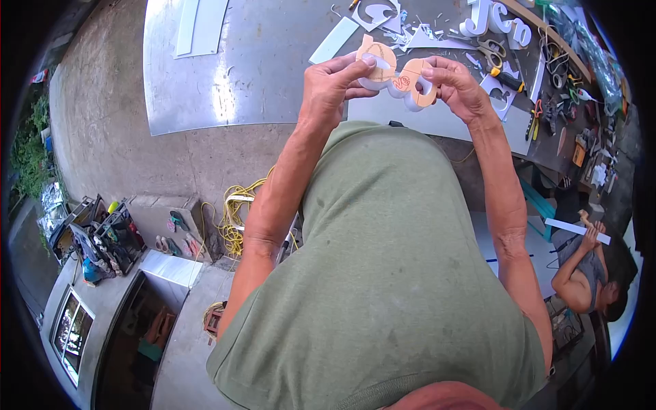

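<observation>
Between my two hands is a cut-out letter piece with an orange-tan face, pale thick sides and a red scribbled mark. My left hand pinches its left lobe, thumb on the face. At the right lobe, which has a round hole, my right hand grips the edge with thumb and fingers. The piece is held up over the near edge of the metal-topped table. Just beyond it lie white offcuts and a pale strip.
Finished white letters stand at the far right. Close by lie scissors, a yellow-black cutter and pliers. A yellow cord coils on the floor at left. To the right, another person holds a white strip.
</observation>
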`<control>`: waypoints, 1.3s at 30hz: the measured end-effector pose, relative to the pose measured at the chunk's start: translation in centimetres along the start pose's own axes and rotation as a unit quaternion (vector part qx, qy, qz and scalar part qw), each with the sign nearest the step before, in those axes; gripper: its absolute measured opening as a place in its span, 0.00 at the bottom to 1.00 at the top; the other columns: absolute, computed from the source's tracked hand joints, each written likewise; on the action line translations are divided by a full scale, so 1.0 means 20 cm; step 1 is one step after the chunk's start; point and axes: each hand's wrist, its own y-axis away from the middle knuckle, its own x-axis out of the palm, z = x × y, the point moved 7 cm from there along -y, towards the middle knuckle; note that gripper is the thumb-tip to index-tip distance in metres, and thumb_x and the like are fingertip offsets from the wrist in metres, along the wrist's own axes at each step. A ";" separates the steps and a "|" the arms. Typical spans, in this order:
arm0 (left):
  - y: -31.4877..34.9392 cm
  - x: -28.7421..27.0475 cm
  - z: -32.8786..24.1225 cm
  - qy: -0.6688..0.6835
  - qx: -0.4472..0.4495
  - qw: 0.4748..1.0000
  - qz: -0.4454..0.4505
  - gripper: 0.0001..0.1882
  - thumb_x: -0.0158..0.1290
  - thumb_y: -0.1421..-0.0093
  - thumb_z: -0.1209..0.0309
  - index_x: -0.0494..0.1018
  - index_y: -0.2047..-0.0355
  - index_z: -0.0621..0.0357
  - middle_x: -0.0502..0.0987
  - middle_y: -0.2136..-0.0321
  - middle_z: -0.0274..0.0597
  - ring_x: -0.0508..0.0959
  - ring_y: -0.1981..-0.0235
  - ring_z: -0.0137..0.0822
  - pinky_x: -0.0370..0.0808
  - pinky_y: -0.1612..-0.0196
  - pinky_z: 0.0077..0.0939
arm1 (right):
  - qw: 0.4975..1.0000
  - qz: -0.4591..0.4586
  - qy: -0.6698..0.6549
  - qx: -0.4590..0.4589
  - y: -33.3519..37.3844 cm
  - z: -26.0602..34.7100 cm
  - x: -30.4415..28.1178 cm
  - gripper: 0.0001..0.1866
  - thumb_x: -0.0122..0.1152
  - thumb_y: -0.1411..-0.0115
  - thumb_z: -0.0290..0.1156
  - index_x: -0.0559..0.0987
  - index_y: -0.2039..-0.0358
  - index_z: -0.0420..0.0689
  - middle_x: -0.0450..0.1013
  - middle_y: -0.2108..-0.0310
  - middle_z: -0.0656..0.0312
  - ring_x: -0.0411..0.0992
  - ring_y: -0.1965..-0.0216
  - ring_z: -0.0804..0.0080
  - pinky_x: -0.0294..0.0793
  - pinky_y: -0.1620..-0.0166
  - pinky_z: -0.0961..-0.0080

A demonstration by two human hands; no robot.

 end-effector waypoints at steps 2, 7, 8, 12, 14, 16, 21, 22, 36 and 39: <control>0.00 0.00 0.01 -0.001 0.001 1.000 0.003 0.25 0.62 0.41 0.69 0.72 0.51 0.81 0.80 0.59 0.60 0.85 0.64 0.43 0.87 0.63 0.33 | 1.000 -0.003 0.010 -0.009 0.01 0.02 0.00 0.22 0.70 0.45 0.40 0.79 0.56 0.38 0.78 0.67 0.60 0.74 0.72 0.81 0.73 0.71 0.82; 0.01 -0.01 0.02 0.009 0.016 1.000 0.005 0.27 0.63 0.42 0.70 0.71 0.50 0.83 0.80 0.60 0.61 0.85 0.65 0.42 0.87 0.65 0.30 | 0.999 -0.008 0.032 -0.026 0.02 0.02 0.01 0.22 0.71 0.46 0.40 0.79 0.56 0.38 0.78 0.66 0.59 0.74 0.70 0.80 0.74 0.69 0.81; 0.02 -0.01 0.02 0.016 0.025 1.000 0.001 0.30 0.64 0.44 0.70 0.69 0.49 0.85 0.80 0.61 0.61 0.84 0.66 0.42 0.86 0.68 0.27 | 0.999 -0.010 0.038 -0.029 0.02 0.03 0.01 0.23 0.71 0.46 0.40 0.79 0.56 0.38 0.78 0.65 0.59 0.75 0.70 0.79 0.74 0.68 0.80; 0.06 0.01 -0.01 -0.011 0.074 0.997 0.009 0.29 0.61 0.41 0.70 0.68 0.47 0.83 0.80 0.60 0.60 0.85 0.63 0.41 0.87 0.62 0.32 | 0.993 0.002 0.073 -0.087 0.08 0.11 0.07 0.27 0.72 0.48 0.39 0.78 0.52 0.35 0.78 0.63 0.58 0.76 0.65 0.75 0.76 0.61 0.78; 0.09 0.03 -0.03 -0.006 0.097 0.995 -0.004 0.41 0.67 0.45 0.67 0.60 0.40 0.85 0.80 0.60 0.62 0.84 0.61 0.41 0.84 0.62 0.28 | 0.990 0.010 0.077 -0.120 0.11 0.13 0.08 0.27 0.72 0.48 0.39 0.77 0.52 0.35 0.78 0.62 0.58 0.76 0.62 0.74 0.75 0.59 0.78; 0.12 0.05 -0.06 0.007 0.101 0.995 0.003 0.43 0.67 0.45 0.66 0.59 0.40 0.85 0.80 0.59 0.62 0.83 0.60 0.41 0.83 0.59 0.30 | 0.985 0.029 0.076 -0.154 0.14 0.17 0.09 0.29 0.72 0.49 0.37 0.76 0.50 0.34 0.78 0.60 0.56 0.76 0.56 0.73 0.75 0.53 0.75; 0.17 0.12 -0.13 0.003 0.083 0.996 0.045 0.43 0.67 0.46 0.65 0.59 0.40 0.82 0.77 0.54 0.59 0.81 0.54 0.42 0.79 0.49 0.33 | 0.977 0.028 0.100 -0.187 0.20 0.24 0.17 0.28 0.72 0.49 0.36 0.76 0.50 0.34 0.78 0.59 0.57 0.76 0.57 0.73 0.74 0.48 0.74; 0.17 0.13 -0.13 0.013 0.073 0.997 0.039 0.41 0.68 0.48 0.66 0.62 0.42 0.80 0.78 0.55 0.56 0.81 0.55 0.40 0.79 0.51 0.32 | 0.976 0.030 0.107 -0.186 0.20 0.24 0.19 0.28 0.72 0.49 0.36 0.76 0.50 0.34 0.78 0.59 0.56 0.76 0.57 0.73 0.75 0.48 0.74; 0.19 0.10 -0.14 -0.044 0.092 0.994 -0.036 0.30 0.73 0.53 0.66 0.74 0.56 0.73 0.82 0.68 0.48 0.82 0.69 0.31 0.81 0.65 0.24 | 0.981 0.049 0.093 -0.164 0.17 0.23 0.25 0.25 0.71 0.48 0.31 0.77 0.50 0.34 0.77 0.60 0.57 0.76 0.58 0.74 0.77 0.51 0.76; 0.16 0.08 -0.12 -0.054 0.075 0.995 -0.028 0.30 0.73 0.53 0.67 0.74 0.55 0.75 0.81 0.68 0.49 0.82 0.69 0.32 0.81 0.65 0.24 | 0.983 0.053 0.077 -0.159 0.16 0.21 0.24 0.25 0.72 0.48 0.32 0.77 0.51 0.35 0.78 0.60 0.58 0.77 0.59 0.75 0.77 0.53 0.77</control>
